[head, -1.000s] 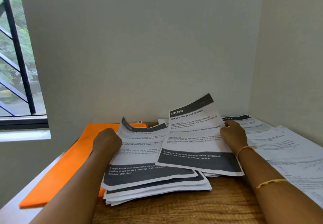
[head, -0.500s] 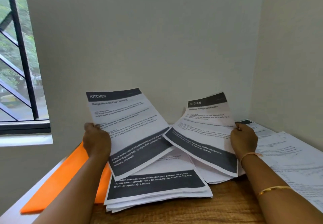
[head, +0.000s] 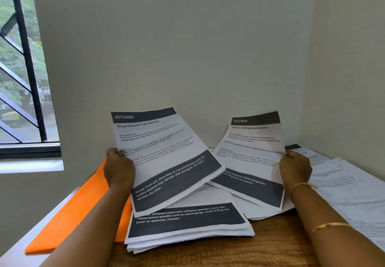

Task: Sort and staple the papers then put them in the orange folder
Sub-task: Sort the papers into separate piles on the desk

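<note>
My left hand [head: 119, 167] grips the left edge of a printed "KITCHEN" range hood sheet [head: 166, 158], lifted and tilted above the table. My right hand [head: 294, 167] grips the right edge of a second "KITCHEN" sandwich sheet [head: 248, 158], also raised. Below them lies a stack of papers [head: 187, 223] with dark bands. The orange folder [head: 73, 214] lies flat at the left, partly under the stack and my left arm. No stapler is in view.
More loose printed sheets [head: 343, 185] spread over the right side of the wooden table [head: 270, 252], up to the corner walls. A barred window [head: 20, 68] is at the left above a white ledge.
My left hand has lifted the range hood sheet off the stack, uncovering a sheet about a compact case. My right hand has raised its sheet a little higher.
</note>
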`<state>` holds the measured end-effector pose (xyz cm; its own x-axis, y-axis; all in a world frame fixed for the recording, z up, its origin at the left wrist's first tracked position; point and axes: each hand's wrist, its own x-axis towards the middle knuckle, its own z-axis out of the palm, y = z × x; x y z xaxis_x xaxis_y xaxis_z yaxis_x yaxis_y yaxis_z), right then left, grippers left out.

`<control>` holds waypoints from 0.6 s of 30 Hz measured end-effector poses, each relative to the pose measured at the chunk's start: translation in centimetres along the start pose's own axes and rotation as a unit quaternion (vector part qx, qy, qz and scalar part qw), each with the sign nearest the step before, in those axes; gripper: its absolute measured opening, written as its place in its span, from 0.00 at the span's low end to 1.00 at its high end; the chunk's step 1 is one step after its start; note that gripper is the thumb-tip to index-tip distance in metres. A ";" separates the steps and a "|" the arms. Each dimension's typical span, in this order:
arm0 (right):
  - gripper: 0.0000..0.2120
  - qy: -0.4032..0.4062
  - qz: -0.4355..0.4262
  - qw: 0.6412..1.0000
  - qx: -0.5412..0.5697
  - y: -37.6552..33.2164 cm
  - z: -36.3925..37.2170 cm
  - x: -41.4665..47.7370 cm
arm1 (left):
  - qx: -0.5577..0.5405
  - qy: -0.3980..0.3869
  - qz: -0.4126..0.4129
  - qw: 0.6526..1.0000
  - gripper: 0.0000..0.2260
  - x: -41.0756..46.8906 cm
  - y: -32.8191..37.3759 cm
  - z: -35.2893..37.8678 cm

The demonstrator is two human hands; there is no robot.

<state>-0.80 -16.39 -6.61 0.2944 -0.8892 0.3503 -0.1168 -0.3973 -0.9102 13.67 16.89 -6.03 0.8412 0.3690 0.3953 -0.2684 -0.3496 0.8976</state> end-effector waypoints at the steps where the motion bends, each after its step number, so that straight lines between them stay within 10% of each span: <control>1: 0.15 -0.025 0.008 1.000 0.011 -0.2 0.2 -0.1 | 0.006 -0.021 0.016 1.000 0.11 -0.2 0.1 0.3; 11: 0.13 -0.301 0.093 0.929 0.195 -3.9 3.4 -4.4 | 0.003 -0.144 0.124 0.982 0.09 -3.3 2.1 2.3; 18: 0.14 -0.351 0.123 0.893 0.254 -4.3 3.3 -5.4 | -0.014 -0.153 0.129 0.980 0.08 -3.6 2.2 2.4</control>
<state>1.28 -9.09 -5.32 0.8620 -0.5028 0.0642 0.1332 0.1024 -0.9858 11.18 12.71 -5.94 0.8437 -0.0062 0.5368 -0.5001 -0.3725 0.7818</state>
